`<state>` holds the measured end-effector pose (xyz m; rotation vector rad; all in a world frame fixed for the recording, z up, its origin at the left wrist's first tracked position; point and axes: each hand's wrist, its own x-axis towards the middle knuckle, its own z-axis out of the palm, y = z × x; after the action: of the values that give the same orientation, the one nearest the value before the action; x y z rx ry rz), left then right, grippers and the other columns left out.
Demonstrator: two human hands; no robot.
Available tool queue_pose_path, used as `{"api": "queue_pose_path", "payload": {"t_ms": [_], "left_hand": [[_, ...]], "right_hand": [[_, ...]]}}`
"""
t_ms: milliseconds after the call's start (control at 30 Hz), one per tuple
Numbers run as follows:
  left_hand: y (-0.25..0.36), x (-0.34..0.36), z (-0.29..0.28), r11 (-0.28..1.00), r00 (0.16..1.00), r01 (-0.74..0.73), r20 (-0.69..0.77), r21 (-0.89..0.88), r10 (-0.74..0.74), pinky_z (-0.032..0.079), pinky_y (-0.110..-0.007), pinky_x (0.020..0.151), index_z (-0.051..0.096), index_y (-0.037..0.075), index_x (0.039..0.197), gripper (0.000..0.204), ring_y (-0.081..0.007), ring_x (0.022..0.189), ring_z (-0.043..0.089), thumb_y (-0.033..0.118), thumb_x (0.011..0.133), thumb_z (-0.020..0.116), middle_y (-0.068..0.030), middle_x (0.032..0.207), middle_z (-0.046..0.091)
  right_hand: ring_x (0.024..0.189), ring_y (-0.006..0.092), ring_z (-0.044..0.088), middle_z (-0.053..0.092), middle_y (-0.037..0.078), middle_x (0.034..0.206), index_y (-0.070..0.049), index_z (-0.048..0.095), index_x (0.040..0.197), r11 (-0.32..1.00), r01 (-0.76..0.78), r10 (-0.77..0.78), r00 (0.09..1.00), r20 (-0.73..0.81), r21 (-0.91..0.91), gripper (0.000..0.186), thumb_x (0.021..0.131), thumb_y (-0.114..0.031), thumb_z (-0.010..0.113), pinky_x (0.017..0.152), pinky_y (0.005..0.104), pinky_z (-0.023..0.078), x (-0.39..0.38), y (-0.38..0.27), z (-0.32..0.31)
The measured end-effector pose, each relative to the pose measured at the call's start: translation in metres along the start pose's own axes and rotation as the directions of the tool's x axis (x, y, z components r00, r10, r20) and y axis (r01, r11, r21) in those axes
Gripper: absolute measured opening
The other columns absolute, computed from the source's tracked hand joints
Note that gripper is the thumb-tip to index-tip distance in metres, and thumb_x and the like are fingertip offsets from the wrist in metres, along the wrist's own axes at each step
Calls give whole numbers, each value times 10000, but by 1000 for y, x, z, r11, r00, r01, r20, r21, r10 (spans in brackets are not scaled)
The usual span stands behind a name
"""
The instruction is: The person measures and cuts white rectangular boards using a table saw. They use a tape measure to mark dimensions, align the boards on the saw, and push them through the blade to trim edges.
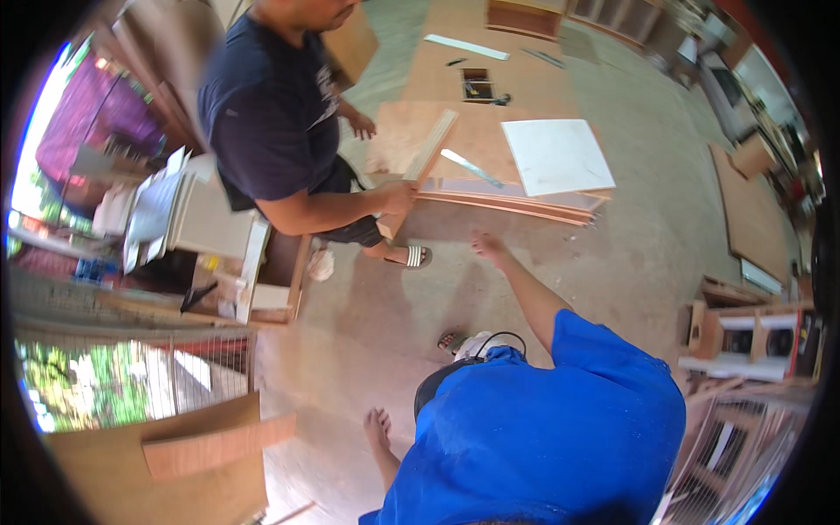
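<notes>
My left hand (378, 429) hangs low over the bare concrete floor, its fingers loosely bent and apart, holding nothing. My right hand (486, 246) reaches forward over the floor, fingers slightly spread and nothing visible in them. It is nearest to a stack of wooden panels (507, 206), without touching it. A white square board (560, 157) and a pale metal strip (472, 167) lie on that stack. Across from me, a person in a dark shirt (271, 131) grips a long narrow wooden board (424, 162), which slants up over the stack's left side.
Behind the stack, another large panel (429, 79) carries a tool box (478, 85) and a white strip (466, 46). Wooden drawers and boards (276, 297) stand at left. A tan sheet (175, 490) leans at lower left. Cabinets (752, 337) line the right.
</notes>
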<state>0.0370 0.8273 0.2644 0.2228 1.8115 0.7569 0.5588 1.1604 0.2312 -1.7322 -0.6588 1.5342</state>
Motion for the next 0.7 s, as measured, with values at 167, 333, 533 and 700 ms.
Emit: {"api": "queue_pose_path", "payload": {"t_ms": [167, 333, 533, 700], "left_hand": [[68, -41, 36, 976, 975, -218, 49, 18, 216, 503, -281, 757, 495, 71, 1354, 422, -152, 937, 625, 301, 1001, 529, -107, 1211, 650], [20, -62, 43, 983, 979, -181, 89, -33, 183, 499, -283, 748, 519, 74, 1330, 379, -140, 913, 630, 278, 1010, 527, -93, 1183, 667], [-59, -97, 30, 1000, 998, -11, -58, -15, 10, 502, -267, 701, 547, 75, 1302, 390, -141, 887, 647, 304, 987, 568, -81, 1155, 680], [-116, -127, 27, 989, 976, 68, -197, -129, -93, 518, -319, 759, 519, 61, 1338, 431, -220, 988, 662, 315, 991, 534, -111, 1193, 668]], "right_hand": [[1013, 216, 565, 557, 118, 1143, -99, 494, 1328, 981, 42, -44, 999, 9, 190, 822, 803, -719, 619, 925, 429, 480, -50, -93, 35], [1217, 370, 442, 262, 229, 1466, -69, 202, 1521, 930, 4, -16, 999, 30, 369, 1229, 660, -801, 685, 1056, 629, 361, -65, -155, 64], [1246, 373, 394, 318, 208, 1386, -90, 254, 1498, 806, -162, 238, 969, -61, 569, 1197, 628, -715, 789, 1035, 661, 357, -53, -187, 136], [1187, 381, 483, 444, 167, 1304, -40, 368, 1378, 644, -50, 181, 979, -89, 764, 810, 773, -377, 786, 992, 627, 422, -75, -185, 177]]}}
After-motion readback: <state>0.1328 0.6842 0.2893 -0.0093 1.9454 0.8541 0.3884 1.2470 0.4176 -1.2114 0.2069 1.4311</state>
